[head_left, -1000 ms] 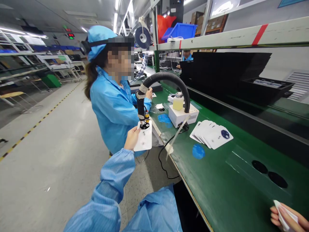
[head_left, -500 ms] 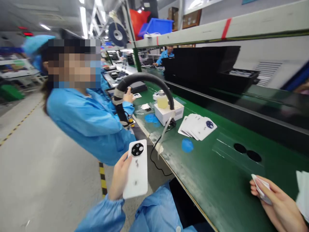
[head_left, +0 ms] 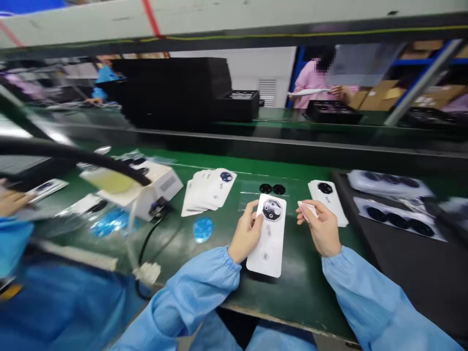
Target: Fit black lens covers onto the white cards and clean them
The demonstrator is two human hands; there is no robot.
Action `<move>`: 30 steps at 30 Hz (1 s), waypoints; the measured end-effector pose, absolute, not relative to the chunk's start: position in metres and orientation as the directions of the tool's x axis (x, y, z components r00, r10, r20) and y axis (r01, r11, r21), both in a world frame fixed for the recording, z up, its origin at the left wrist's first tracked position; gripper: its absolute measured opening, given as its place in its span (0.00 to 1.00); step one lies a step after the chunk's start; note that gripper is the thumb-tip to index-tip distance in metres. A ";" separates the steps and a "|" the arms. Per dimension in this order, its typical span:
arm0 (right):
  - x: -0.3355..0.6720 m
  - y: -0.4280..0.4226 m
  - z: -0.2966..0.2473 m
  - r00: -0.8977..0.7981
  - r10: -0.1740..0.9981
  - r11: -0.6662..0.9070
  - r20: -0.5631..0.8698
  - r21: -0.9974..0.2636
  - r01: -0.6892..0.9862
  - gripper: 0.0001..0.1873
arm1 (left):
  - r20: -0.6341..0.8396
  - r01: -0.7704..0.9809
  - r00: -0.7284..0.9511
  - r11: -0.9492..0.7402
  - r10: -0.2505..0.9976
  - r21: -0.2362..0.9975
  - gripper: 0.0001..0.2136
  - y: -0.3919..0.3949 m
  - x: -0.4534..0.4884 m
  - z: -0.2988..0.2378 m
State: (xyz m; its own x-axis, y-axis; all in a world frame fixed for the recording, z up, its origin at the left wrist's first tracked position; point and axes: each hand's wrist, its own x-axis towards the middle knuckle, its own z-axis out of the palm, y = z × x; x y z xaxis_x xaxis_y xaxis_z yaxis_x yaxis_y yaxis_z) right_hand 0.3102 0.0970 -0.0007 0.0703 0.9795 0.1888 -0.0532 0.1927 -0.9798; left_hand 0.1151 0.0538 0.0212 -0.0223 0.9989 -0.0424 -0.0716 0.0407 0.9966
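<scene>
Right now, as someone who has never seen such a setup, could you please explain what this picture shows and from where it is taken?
There is no machine here. The picture comes from a camera worn on a person's head, looking forward and down at their own two bare hands in blue sleeves. The left hand holds a white cover with a dark round part near its top, over the green bench. The fingers of the right hand pinch a small white piece, perhaps a wipe; blur hides the detail. On the bench lie a fanned stack of white covers, a single cover, two black discs and a blue round patch. To the left stands a white box, with a black hose arching across it.
</scene>
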 end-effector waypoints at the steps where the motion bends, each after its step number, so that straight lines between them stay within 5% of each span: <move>1: 0.312 0.095 0.005 0.102 0.968 0.233 0.229 -0.972 -0.024 0.13 | -0.023 -0.055 -0.004 0.023 1.000 0.998 0.19 0.062 0.121 0.018; 8: 0.295 0.068 0.016 0.075 0.934 0.331 0.350 -0.924 0.194 0.05 | -0.046 -0.024 0.022 0.047 0.999 0.999 0.18 0.062 0.120 0.003; 13: 0.284 0.056 0.016 -0.064 0.854 0.497 0.516 -0.775 0.390 0.12 | -0.050 0.028 0.052 0.048 0.997 0.998 0.16 0.051 0.118 0.006; 21: 0.281 0.051 0.032 -0.181 0.826 0.536 0.534 -0.646 0.544 0.14 | -0.022 0.058 0.081 0.017 0.996 0.998 0.16 0.044 0.116 0.010; 30: 0.280 0.051 0.034 -0.187 0.837 0.521 0.515 -0.644 0.560 0.11 | -0.025 0.082 0.072 0.019 0.997 0.996 0.16 0.042 0.118 0.011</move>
